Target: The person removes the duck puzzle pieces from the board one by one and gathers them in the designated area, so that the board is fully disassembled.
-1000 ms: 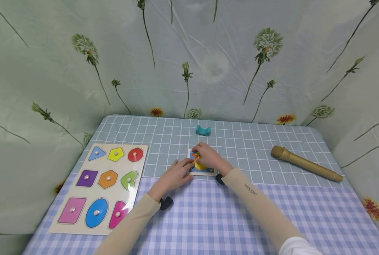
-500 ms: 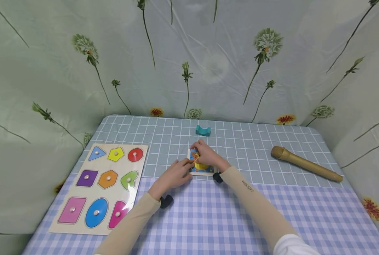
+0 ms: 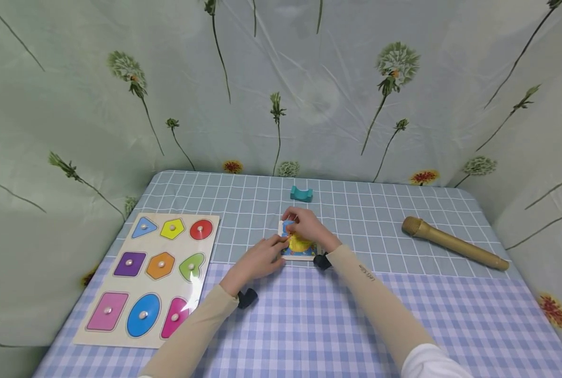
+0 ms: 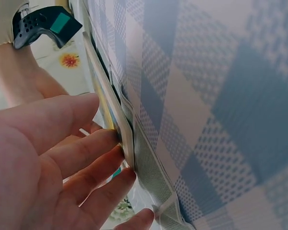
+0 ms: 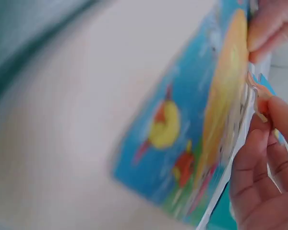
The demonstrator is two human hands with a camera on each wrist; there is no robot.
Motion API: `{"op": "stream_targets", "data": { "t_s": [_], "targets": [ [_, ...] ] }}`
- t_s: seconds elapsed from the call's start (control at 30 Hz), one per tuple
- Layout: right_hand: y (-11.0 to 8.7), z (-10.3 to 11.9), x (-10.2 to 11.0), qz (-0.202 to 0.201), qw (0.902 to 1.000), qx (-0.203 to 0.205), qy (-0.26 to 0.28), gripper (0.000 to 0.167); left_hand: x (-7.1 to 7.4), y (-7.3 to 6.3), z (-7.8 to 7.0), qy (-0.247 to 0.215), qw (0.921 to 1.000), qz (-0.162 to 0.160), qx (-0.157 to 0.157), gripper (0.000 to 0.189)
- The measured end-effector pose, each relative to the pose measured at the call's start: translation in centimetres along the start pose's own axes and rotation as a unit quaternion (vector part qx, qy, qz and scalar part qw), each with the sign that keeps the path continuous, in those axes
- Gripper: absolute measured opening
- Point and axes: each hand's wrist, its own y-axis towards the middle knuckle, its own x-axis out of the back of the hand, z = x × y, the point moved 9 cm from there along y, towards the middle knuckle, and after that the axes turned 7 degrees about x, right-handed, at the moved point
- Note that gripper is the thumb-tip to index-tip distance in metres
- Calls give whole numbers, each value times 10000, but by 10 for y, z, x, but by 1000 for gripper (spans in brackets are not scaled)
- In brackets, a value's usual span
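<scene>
A small wooden jigsaw puzzle (image 3: 300, 247) with a blue and yellow picture and a pale frame lies at the middle of the table. My left hand (image 3: 259, 259) is at its left side, fingertips at the edge of the wooden board (image 4: 119, 113), with the thumb held apart. Over the puzzle's upper left, my right hand (image 3: 310, 229) pinches a small jigsaw piece (image 5: 260, 91) between thumb and fingers. Orange and blue show on the piece, which is tilted against the board's picture in the right wrist view; the fingers hide part of it.
A wooden shape board (image 3: 197, 273) with several knobbed colored shapes lies at the left. Behind the puzzle sits a teal curved block (image 3: 301, 194). Toward the right lies a gold microphone (image 3: 455, 243). A flowered curtain (image 3: 328, 94) stands behind the table.
My right wrist has shifted slightly left, and its fingers have turned over the puzzle's upper left. Less of the orange picture part shows there now. My left hand has stayed nearly still.
</scene>
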Motion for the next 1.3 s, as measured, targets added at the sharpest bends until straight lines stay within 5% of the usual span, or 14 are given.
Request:
{"op": "stream_targets", "data": {
  "t_s": [0.27,0.5,0.8,1.1,1.3],
  "targets": [
    [-26,-36,42,-729,9915,-837,679,16,-3,0,4,-114,9994,164,295,50],
    [-54,-74,79,-1022,9831,-1492,296,13,-5,-2,6,-58,9990,195,403,51],
    [-56,-74,81,-712,9902,-1123,-422,10,-6,-1,5,40,9996,47,282,52],
    [-52,-67,78,-540,9855,-962,-1288,8,-4,2,0,121,9994,-277,190,48],
    [-46,-56,74,-698,9910,-770,-840,12,-4,5,-8,114,9994,-318,71,46]
  ]
}}
